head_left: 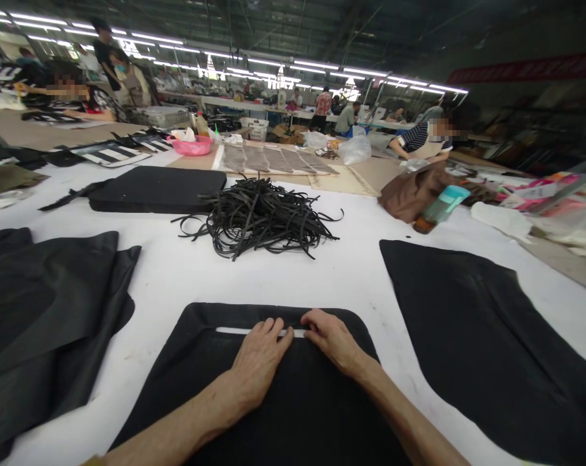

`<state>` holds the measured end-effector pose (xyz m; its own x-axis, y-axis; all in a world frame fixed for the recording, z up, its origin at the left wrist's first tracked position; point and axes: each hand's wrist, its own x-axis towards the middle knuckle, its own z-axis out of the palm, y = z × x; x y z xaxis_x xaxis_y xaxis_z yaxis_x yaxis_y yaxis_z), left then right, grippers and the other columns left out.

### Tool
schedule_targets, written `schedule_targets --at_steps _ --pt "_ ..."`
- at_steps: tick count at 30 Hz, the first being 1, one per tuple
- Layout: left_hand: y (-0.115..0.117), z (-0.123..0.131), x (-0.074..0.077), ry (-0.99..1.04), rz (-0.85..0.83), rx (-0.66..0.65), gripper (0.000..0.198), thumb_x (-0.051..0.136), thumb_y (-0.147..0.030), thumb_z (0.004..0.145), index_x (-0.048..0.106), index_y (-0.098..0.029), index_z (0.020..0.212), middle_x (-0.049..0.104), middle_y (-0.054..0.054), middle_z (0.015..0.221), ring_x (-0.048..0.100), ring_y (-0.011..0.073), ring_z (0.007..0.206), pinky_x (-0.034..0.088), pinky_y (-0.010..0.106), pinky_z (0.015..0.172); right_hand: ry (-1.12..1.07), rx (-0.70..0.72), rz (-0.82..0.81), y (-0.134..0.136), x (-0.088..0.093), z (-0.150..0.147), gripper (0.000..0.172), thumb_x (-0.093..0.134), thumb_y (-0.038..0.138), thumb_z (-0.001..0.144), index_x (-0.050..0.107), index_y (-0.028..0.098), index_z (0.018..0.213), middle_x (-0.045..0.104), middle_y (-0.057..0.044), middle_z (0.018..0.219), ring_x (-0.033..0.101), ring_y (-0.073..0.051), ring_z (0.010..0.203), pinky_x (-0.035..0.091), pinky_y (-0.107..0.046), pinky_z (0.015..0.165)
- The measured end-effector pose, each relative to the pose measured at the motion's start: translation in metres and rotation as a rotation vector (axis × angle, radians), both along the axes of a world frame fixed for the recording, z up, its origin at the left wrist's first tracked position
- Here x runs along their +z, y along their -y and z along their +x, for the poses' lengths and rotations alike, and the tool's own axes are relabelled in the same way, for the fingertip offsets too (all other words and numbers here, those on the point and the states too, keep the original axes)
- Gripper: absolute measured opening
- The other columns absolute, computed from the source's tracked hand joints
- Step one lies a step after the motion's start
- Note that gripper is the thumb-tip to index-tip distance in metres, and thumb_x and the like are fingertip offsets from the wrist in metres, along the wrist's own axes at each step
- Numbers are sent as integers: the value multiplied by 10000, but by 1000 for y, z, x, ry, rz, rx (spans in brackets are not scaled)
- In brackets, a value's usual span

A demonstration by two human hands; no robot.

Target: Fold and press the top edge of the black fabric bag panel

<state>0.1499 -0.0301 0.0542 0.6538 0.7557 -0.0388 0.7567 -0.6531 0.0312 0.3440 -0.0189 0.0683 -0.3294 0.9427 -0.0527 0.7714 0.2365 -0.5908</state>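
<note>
A black fabric or leather-like panel (293,401) with rounded top corners lies flat in front of me. Near its top edge runs a long narrow slot (232,331), through which white shows. My left hand (259,362) rests on the panel, its fingers laid across the slot and its thumb along it. At the slot's right end, my right hand (335,342) has its fingers curled and pinched at the upper edge of the opening. The exact contact under the right fingertips is hidden.
A tangled heap of black strips (268,217) lies ahead, beside a stack of black panels (159,189). More black sheets (45,317) are at left, and another black panel (482,343) at right. Farther off are a bottle (441,208), a pink basin (191,146) and several people working.
</note>
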Motion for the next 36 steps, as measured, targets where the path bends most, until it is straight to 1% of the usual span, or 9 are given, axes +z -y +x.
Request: schedule_targets --at_steps 4,8,10,13,18,23,26,30,36 --pt "-1 -1 -3 28 5 -11 543 415 -30 759 389 -215 1268 451 107 1231 436 254 1076 394 397 898 -73 -85 -16 4 1 10 240 512 146 743 489 229 967 490 54 718 475 -114 652 352 -220 621" --pt "-4 -4 2 28 -58 -19 591 399 6 729 394 -223 1273 447 106 1244 424 259 1102 386 402 909 -218 -270 -41 6 8 29 95 473 228 799 513 215 884 469 48 664 467 -124 624 368 -225 591" --pt "-5 -6 4 17 -89 -21 589 395 5 733 395 -220 1278 443 113 1251 420 261 1111 378 408 915 -238 -313 -13 8 9 36 71 480 245 799 532 211 833 475 42 652 462 -132 617 368 -240 588" --pt "-6 -9 4 9 -86 -16 574 386 -5 749 393 -212 1285 447 119 1249 429 264 1099 381 414 905 -190 -255 30 12 7 38 68 489 220 792 554 219 814 523 23 725 484 -142 664 381 -262 634" --pt "-1 -9 -7 -11 54 3 508 325 10 788 427 -153 1258 452 133 1258 425 275 1115 357 439 940 -143 -172 63 15 -4 37 190 488 133 765 562 231 909 537 -6 939 518 -146 787 410 -280 741" --pt "4 -7 -19 -19 104 -36 505 319 27 774 407 -79 1260 466 128 1247 409 250 1132 345 389 978 -160 -149 29 15 -3 41 189 528 138 770 558 229 933 521 -4 955 520 -136 796 428 -262 749" --pt "5 -5 -20 -20 112 -56 513 374 10 745 391 -31 1257 464 151 1222 418 257 1095 373 369 949 -61 -116 62 16 0 38 168 539 168 800 564 234 952 515 -7 973 520 -140 816 426 -264 752" --pt "4 -2 -14 -13 112 -55 512 414 -10 725 404 -23 1236 475 153 1177 431 258 1049 390 366 921 194 -45 171 17 0 30 125 511 183 847 577 225 945 515 -26 973 503 -167 888 412 -274 770" --pt "4 -1 -10 -30 111 -65 549 481 -38 692 391 -17 1233 465 174 1176 417 265 1060 391 370 905 565 62 371 21 -6 22 150 438 130 879 563 204 841 542 -37 906 484 -184 810 374 -304 689"
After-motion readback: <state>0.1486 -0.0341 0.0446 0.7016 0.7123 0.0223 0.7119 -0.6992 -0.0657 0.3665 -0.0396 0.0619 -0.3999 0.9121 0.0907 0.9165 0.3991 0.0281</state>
